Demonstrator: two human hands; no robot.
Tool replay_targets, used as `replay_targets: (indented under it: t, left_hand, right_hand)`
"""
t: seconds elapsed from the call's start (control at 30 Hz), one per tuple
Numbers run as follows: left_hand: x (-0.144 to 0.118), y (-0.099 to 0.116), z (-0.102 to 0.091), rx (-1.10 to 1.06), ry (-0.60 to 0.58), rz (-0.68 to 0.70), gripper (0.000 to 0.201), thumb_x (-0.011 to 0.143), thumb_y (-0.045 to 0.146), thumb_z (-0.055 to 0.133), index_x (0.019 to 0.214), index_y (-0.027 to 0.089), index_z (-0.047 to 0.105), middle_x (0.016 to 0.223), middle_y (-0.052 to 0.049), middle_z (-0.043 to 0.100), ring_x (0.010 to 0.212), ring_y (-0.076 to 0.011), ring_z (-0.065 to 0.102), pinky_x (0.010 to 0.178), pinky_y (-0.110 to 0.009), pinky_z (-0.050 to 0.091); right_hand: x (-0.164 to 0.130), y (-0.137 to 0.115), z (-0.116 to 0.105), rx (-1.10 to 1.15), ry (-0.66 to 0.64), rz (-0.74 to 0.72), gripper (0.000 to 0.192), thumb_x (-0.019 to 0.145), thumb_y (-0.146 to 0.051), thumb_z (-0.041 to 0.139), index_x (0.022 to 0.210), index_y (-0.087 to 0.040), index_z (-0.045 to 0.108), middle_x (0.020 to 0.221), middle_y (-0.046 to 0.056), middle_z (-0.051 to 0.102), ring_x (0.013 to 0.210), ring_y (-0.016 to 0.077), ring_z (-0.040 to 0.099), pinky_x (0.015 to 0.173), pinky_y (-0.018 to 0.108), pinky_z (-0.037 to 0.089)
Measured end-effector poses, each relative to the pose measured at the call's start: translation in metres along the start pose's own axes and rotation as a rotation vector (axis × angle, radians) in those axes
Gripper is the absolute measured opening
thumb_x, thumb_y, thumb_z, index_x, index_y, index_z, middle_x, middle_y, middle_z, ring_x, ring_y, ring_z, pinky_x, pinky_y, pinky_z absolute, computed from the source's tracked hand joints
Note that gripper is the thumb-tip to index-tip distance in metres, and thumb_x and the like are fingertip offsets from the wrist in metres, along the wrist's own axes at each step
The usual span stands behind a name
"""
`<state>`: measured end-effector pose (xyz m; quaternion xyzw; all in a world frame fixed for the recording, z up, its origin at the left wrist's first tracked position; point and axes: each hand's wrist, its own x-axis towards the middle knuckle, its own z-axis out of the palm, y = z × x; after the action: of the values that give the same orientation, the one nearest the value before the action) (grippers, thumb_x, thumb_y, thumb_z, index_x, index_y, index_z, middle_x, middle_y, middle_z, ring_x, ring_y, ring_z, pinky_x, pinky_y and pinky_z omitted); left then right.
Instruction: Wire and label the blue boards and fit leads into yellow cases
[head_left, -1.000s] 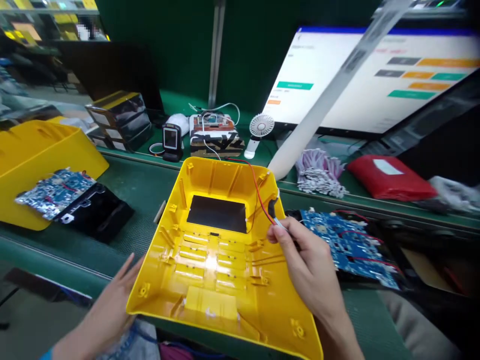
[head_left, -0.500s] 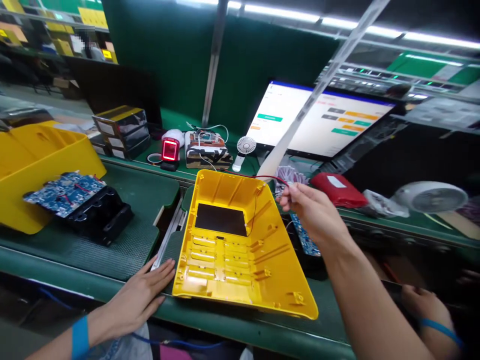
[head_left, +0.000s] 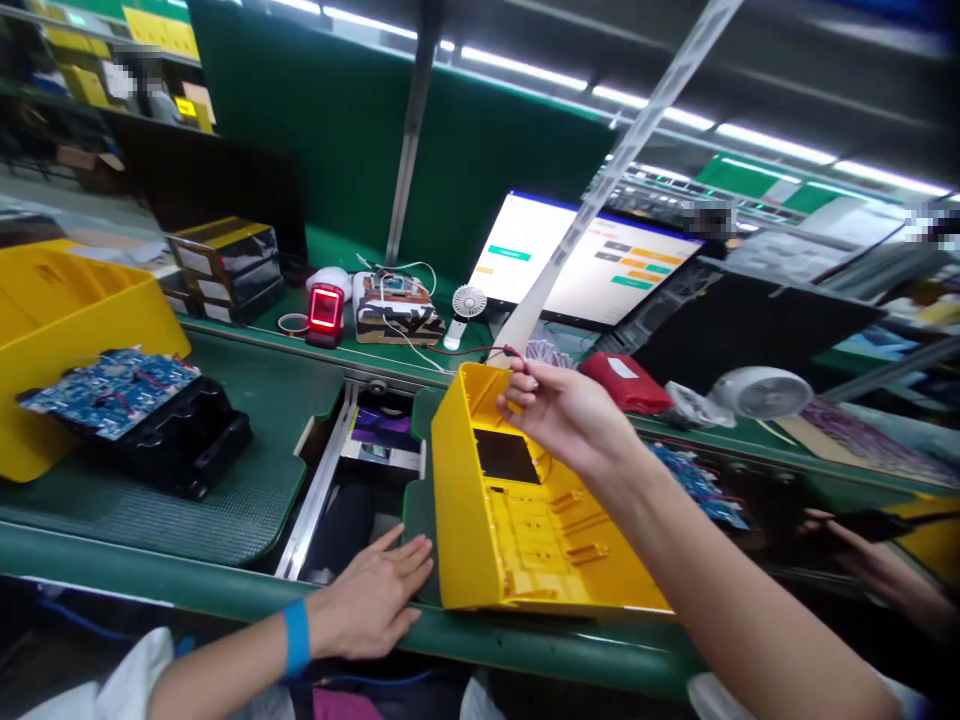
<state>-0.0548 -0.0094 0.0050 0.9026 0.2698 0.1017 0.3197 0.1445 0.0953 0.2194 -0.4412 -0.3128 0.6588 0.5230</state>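
Note:
An open yellow plastic housing lies on the green belt in front of me, a dark panel set in its floor. My right hand is raised over its far edge, fingers pinched on the end of a red and black wire that runs from the housing. My left hand rests flat on the belt, fingers spread, touching the housing's near left corner. A blue circuit board lies just right of the housing, partly hidden by my right arm.
At left a blue circuit board on a black holder stands by a yellow bin. Behind are a red-lit scanner, a small fan, a monitor and a red pouch. Another person's hand shows at right.
My view has swung left and up. My right hand lifted the wire end from the housing's right wall to above its far edge. My left hand slid right along the housing's near side.

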Motion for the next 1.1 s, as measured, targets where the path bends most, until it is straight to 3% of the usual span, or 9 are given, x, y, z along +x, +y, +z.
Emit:
replay_targets:
  t: [0.13, 0.2, 0.27, 0.4, 0.5, 0.57, 0.67, 0.77, 1.1]
  left_hand:
    - [0.039, 0.01, 0.022, -0.146, 0.042, 0.063, 0.06, 0.087, 0.036, 0.05, 0.142, 0.016, 0.035, 0.15, -0.013, 0.032, 0.14, -0.0249, 0.027, 0.117, -0.051, 0.009]
    - [0.05, 0.014, 0.021, -0.279, 0.015, 0.057, 0.055, 0.09, 0.035, 0.048, 0.142, 0.021, 0.036, 0.147, -0.008, 0.038, 0.138, -0.0239, 0.031, 0.116, -0.051, 0.017]
    - [0.047, 0.015, 0.011, -0.343, 0.106, -0.043, 0.048, 0.092, 0.034, 0.045, 0.14, 0.026, 0.039, 0.141, -0.002, 0.048, 0.134, -0.0216, 0.039, 0.114, -0.047, 0.028]
    - [-0.01, -0.004, -0.012, 0.07, 0.571, -0.421, 0.04, 0.092, 0.033, 0.045, 0.129, 0.019, 0.053, 0.134, -0.007, 0.055, 0.124, -0.0222, 0.051, 0.111, -0.042, 0.036]
    - [-0.078, -0.038, -0.011, 0.55, 0.66, -0.731, 0.049, 0.09, 0.042, 0.047, 0.118, 0.004, 0.061, 0.127, -0.023, 0.057, 0.12, -0.0349, 0.053, 0.104, -0.052, 0.041]
    - [-0.118, -0.061, -0.003, 0.763, 0.678, -0.812, 0.066, 0.086, 0.056, 0.048, 0.118, -0.001, 0.06, 0.128, -0.029, 0.053, 0.12, -0.0398, 0.051, 0.1, -0.055, 0.044]
    - [-0.154, -0.083, 0.005, 0.894, 0.642, -0.704, 0.073, 0.085, 0.06, 0.047, 0.132, 0.004, 0.05, 0.137, -0.023, 0.047, 0.127, -0.0338, 0.046, 0.101, -0.047, 0.046]
    - [-0.163, -0.086, 0.001, 0.916, 0.578, -0.616, 0.07, 0.086, 0.06, 0.047, 0.132, 0.007, 0.05, 0.134, -0.021, 0.051, 0.125, -0.0311, 0.049, 0.099, -0.043, 0.048]
    - [-0.114, -0.05, -0.004, 0.842, 0.491, -0.435, 0.057, 0.088, 0.058, 0.043, 0.12, 0.015, 0.062, 0.12, -0.018, 0.063, 0.109, -0.0274, 0.062, 0.086, -0.036, 0.056]
  right_hand:
    - [-0.008, 0.019, 0.007, 0.051, -0.017, 0.068, 0.013, 0.088, -0.015, 0.05, 0.079, -0.013, 0.06, 0.06, -0.005, 0.04, 0.049, 0.005, 0.038, 0.063, 0.022, 0.049]
    - [-0.01, 0.028, 0.008, 0.071, -0.014, 0.097, 0.012, 0.087, -0.016, 0.052, 0.08, -0.013, 0.061, 0.06, -0.005, 0.04, 0.049, 0.0048, 0.038, 0.064, 0.023, 0.05]
    - [-0.012, 0.035, 0.006, 0.086, -0.018, 0.123, 0.009, 0.085, -0.016, 0.055, 0.081, -0.013, 0.062, 0.059, -0.005, 0.04, 0.05, 0.0047, 0.039, 0.065, 0.024, 0.052]
    - [-0.014, 0.045, -0.008, 0.122, 0.004, 0.157, 0.006, 0.079, -0.017, 0.064, 0.084, -0.014, 0.063, 0.06, -0.006, 0.041, 0.05, 0.0047, 0.04, 0.064, 0.025, 0.054]
    - [-0.011, 0.053, -0.022, 0.172, 0.032, 0.189, 0.013, 0.073, -0.017, 0.069, 0.085, -0.015, 0.063, 0.06, -0.006, 0.041, 0.049, 0.0047, 0.041, 0.064, 0.026, 0.055]
    - [-0.008, 0.059, -0.029, 0.211, 0.04, 0.201, 0.015, 0.072, -0.017, 0.07, 0.085, -0.016, 0.062, 0.06, -0.006, 0.041, 0.049, 0.0051, 0.041, 0.065, 0.027, 0.055]
    - [-0.006, 0.067, -0.032, 0.251, 0.034, 0.195, 0.015, 0.07, -0.017, 0.07, 0.084, -0.015, 0.063, 0.061, -0.006, 0.041, 0.051, 0.0054, 0.041, 0.064, 0.027, 0.055]
    - [-0.008, 0.074, -0.028, 0.24, -0.002, 0.169, 0.019, 0.068, -0.018, 0.074, 0.083, -0.014, 0.064, 0.062, -0.006, 0.042, 0.053, 0.0051, 0.041, 0.065, 0.026, 0.054]
    - [-0.013, 0.098, -0.026, 0.133, -0.149, 0.075, 0.029, 0.064, -0.03, 0.084, 0.081, -0.016, 0.065, 0.067, -0.004, 0.047, 0.061, 0.0063, 0.044, 0.068, 0.023, 0.049]
